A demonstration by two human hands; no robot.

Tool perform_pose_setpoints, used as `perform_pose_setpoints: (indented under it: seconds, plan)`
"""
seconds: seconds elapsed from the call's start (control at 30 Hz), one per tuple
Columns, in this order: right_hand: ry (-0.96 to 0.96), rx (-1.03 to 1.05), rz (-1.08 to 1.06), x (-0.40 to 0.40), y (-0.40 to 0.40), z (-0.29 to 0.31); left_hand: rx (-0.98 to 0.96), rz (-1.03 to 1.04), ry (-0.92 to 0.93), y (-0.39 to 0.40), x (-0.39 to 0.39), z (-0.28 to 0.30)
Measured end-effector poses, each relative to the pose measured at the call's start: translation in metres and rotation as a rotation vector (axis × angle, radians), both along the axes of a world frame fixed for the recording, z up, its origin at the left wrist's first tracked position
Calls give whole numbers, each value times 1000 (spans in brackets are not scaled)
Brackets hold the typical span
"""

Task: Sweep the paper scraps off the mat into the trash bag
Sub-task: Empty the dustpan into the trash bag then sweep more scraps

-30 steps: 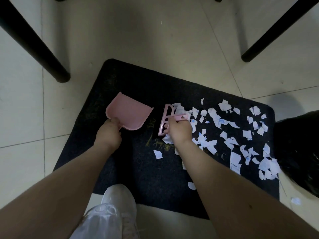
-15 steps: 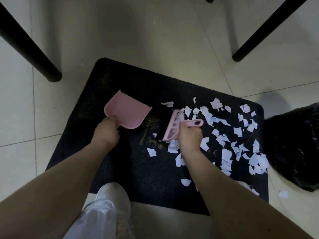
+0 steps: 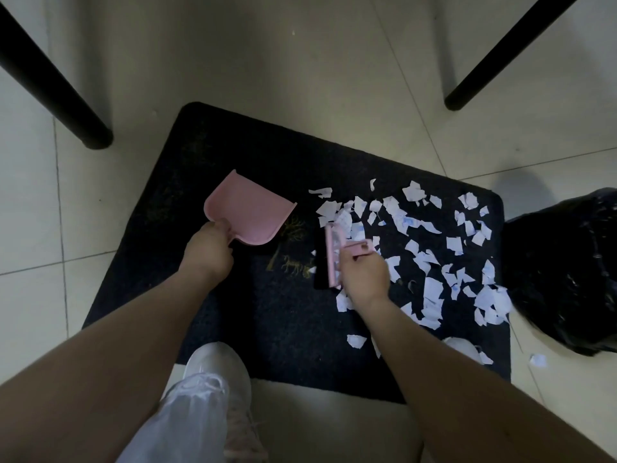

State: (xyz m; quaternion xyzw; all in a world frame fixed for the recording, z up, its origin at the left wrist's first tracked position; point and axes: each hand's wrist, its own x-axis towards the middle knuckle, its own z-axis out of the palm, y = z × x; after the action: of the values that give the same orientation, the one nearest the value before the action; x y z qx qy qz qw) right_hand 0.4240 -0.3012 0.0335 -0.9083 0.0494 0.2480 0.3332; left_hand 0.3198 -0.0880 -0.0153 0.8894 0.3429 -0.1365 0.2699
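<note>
A dark mat point(image 3: 253, 152) lies on the tiled floor. Several white paper scraps point(image 3: 430, 289) are strewn over its right half. My left hand point(image 3: 210, 248) grips the handle of a pink dustpan point(image 3: 248, 212), which is held over the mat's middle with its mouth facing right. My right hand point(image 3: 364, 279) grips the handle of a small pink brush point(image 3: 334, 259); its dark bristles touch the mat at the left edge of the scraps. The black trash bag point(image 3: 567, 272) sits on the floor just past the mat's right edge.
Two black furniture legs stand on the floor, one at upper left point(image 3: 53, 85) and one at upper right point(image 3: 500, 55). My white shoe point(image 3: 217, 365) rests at the mat's near edge. One scrap point(image 3: 538, 359) lies on the tiles beside the bag.
My right hand has swung the brush to the right, back to the left edge of the scraps, and turned it upright. The dustpan has stayed in about the same place.
</note>
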Motion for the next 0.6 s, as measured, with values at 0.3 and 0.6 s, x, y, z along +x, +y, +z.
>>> perform_pose_setpoints:
  seconds: [0.3,0.6]
  plan:
    - [94,141,-2,-19,12,-2,1,19,-22,0,1,-2]
    - [6,49,-81,10,-13,0,-14,15,-47,-2,1,-2]
